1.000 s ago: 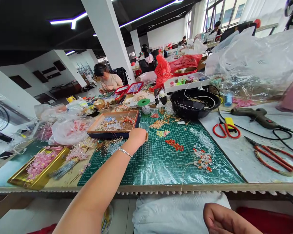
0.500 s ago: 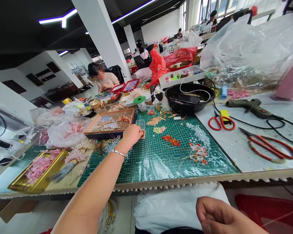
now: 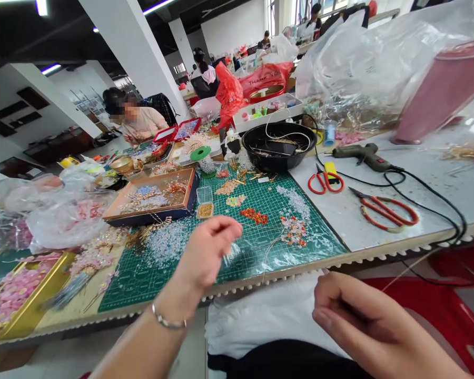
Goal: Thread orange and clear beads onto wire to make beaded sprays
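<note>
My left hand (image 3: 209, 252) hangs above the green cutting mat (image 3: 284, 252), its thumb and fingertips pinched together; anything between them is too small to see. Loose pale beads lie on the mat just below it. My right hand (image 3: 363, 321) is curled below the table edge, and a thin wire (image 3: 411, 268) seems to run from its fingers. Near my left fingertips stand a small clear box (image 3: 204, 195) and a small box of gold beads (image 3: 204, 210), beside a wooden tray of beaded sprays (image 3: 150, 195).
A black bowl (image 3: 278, 147), red-handled scissors (image 3: 326, 181), red-handled shears (image 3: 387, 210) and a hot glue gun (image 3: 363, 157) sit to the right. Plastic bags (image 3: 63, 221) and a gold tin of pink petals (image 3: 19, 295) lie left. A co-worker (image 3: 138, 121) sits across the table.
My left hand has lifted off the mat and drawn back from the small boxes. My right hand has risen toward the table edge. The whole view has tilted and shifted.
</note>
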The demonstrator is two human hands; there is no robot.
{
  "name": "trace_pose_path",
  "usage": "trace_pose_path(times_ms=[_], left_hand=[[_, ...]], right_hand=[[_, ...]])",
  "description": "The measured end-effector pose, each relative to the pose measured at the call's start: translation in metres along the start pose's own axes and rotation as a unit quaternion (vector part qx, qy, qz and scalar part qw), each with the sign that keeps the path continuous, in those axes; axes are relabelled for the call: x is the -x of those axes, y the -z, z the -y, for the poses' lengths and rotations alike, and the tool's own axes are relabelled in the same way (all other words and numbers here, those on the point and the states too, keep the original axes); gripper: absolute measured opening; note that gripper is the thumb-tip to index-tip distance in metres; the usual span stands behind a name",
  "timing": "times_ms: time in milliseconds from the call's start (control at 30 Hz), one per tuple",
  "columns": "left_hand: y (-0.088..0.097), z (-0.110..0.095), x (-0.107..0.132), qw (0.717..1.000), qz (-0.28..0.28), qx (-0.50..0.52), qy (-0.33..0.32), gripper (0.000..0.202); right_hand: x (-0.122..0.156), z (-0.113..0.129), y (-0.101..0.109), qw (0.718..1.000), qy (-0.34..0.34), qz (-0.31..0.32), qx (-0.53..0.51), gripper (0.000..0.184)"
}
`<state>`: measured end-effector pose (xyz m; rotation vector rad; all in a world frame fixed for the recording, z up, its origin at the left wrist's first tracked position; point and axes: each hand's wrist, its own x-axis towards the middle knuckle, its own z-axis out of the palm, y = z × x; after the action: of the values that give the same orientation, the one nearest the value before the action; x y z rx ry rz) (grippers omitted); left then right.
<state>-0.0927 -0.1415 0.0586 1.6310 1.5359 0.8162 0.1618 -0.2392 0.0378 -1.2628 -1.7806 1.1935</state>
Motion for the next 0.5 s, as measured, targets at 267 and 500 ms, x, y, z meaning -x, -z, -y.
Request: trace_pose_path(times_ms=[267,500], left_hand=[[-0.061,-0.017,0.074,0.781,0.134,0.558,0.245,0.029],[-0.056,-0.02,0.078,0.757,0.175,0.586,0.231,0.019]], right_hand=[[0.007,0.007,-0.02,0.953,0.221,-0.188,0.087,0.015],[0.0,0.014,-0.016,0.919,0.296,-0.188,0.178,0.018]])
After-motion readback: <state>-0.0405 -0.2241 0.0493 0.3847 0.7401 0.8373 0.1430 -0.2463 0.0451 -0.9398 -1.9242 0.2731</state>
